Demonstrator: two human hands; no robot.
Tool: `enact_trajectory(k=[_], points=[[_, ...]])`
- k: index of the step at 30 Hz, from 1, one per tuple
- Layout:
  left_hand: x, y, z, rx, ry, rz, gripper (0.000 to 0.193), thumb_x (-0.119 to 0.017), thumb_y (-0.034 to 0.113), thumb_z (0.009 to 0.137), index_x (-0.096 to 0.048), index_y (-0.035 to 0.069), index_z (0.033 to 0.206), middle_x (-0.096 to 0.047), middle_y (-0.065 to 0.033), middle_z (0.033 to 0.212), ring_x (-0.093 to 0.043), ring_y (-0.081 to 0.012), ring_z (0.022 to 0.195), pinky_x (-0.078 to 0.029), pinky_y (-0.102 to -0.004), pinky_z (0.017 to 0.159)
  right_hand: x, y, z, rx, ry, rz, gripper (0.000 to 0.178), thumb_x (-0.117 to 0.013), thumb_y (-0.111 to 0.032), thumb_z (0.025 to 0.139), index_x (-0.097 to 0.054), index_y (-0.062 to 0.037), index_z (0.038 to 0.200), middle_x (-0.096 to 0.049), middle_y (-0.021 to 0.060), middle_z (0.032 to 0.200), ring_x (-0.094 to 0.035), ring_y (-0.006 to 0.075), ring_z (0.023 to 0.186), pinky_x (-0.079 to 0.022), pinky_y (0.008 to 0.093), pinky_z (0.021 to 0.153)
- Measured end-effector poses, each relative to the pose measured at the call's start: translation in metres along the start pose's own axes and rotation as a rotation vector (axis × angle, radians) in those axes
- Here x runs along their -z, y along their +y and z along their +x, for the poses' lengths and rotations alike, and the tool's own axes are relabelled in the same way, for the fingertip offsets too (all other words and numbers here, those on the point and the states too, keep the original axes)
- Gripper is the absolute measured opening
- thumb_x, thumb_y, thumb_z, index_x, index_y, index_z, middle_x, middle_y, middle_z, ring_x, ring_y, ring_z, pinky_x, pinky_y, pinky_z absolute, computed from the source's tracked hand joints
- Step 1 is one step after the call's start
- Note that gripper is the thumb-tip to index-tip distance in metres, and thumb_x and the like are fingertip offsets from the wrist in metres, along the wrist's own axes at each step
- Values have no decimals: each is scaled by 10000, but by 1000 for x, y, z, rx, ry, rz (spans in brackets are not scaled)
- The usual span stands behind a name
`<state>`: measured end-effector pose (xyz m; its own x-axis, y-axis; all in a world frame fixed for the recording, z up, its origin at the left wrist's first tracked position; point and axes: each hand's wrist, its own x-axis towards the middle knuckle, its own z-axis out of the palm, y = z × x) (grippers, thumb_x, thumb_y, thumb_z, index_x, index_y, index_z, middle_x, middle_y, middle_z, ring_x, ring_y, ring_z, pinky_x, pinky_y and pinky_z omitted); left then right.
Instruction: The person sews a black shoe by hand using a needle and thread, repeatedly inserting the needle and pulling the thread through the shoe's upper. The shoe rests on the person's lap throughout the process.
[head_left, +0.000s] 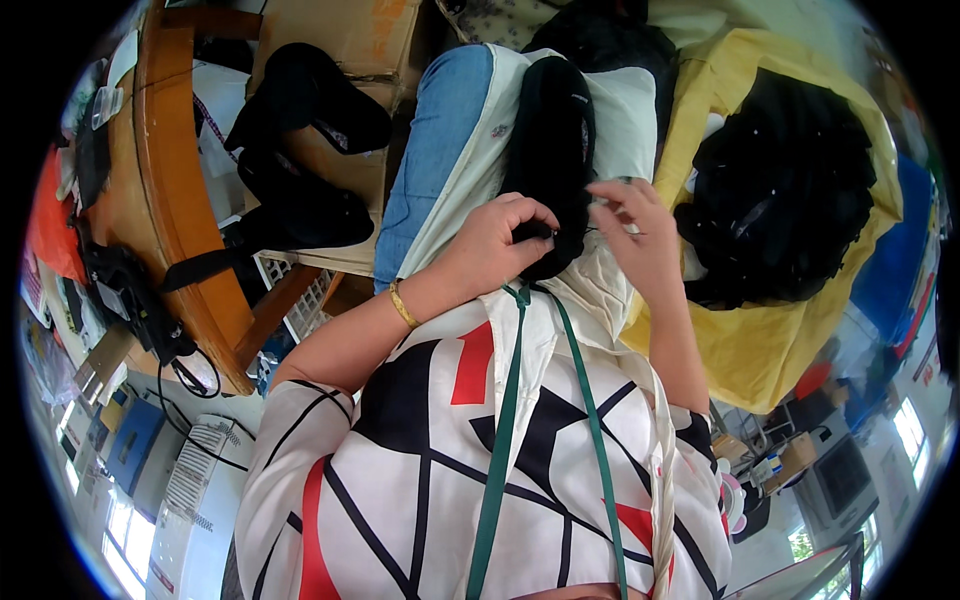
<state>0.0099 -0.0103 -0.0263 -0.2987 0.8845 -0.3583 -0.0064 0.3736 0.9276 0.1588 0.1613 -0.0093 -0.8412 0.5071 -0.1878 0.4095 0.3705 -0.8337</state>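
Observation:
A black cloth shoe lies lengthwise on my lap, its toe pointing away from me, over a white apron. My left hand is closed on the shoe's near end, thumb and fingers pinching the edge of its opening. Just right of the shoe, my right hand is raised with its fingers curled toward the thumb. That hand is slightly smeared, and anything small between its fingertips cannot be made out.
At the left, several black shoes rest on cardboard boxes beside a wooden table edge. On the right stands a yellow cloth bag holding a heap of black items. A black cord hangs at lower left.

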Motion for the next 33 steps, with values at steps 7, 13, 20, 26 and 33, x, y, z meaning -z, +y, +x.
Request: enact_trajectory(k=[7,13,20,26,33], points=[[11,9,1,28,18,-25,178,-740,54,838,-706,31,1011,-642,-83,934,-618,-196,852,-485,-294,770,-38,12,8,230,-34,-149,169,-692,0,815,-654,-59,968,-584,97,1026,-572,312,899,-503,371,767],[23,9,-3,44,48,-11,185,-754,51,819,-705,24,995,-677,-104,942,-647,-220,848,-508,-305,769,-59,16,-2,-211,-40,676,133,-685,14,859,-647,-33,977,-588,58,1007,-580,172,907,-462,269,791],[19,9,-3,4,49,77,199,-742,7,793,-702,20,988,-687,-96,919,-650,-215,834,-510,-304,762,-34,-8,-3,83,-94,159,95,-713,-35,847,-695,-39,940,-602,61,801,-580,203,725,-466,306,643],[21,1,-2,23,-29,105,196,-717,-10,803,-707,29,995,-685,-98,918,-653,-220,833,-509,-304,764,-44,-19,-4,488,163,52,74,-715,-21,813,-659,-7,859,-597,111,808,-561,266,660,-444,324,597],[22,4,-4,-68,-103,190,233,-691,-15,818,-700,59,1038,-656,-100,904,-644,-259,838,-512,-320,751,-8,-34,-3,-407,35,1072,135,-525,-191,1049,-557,-82,977,-612,35,715,-540,112,563,-444,252,514]])
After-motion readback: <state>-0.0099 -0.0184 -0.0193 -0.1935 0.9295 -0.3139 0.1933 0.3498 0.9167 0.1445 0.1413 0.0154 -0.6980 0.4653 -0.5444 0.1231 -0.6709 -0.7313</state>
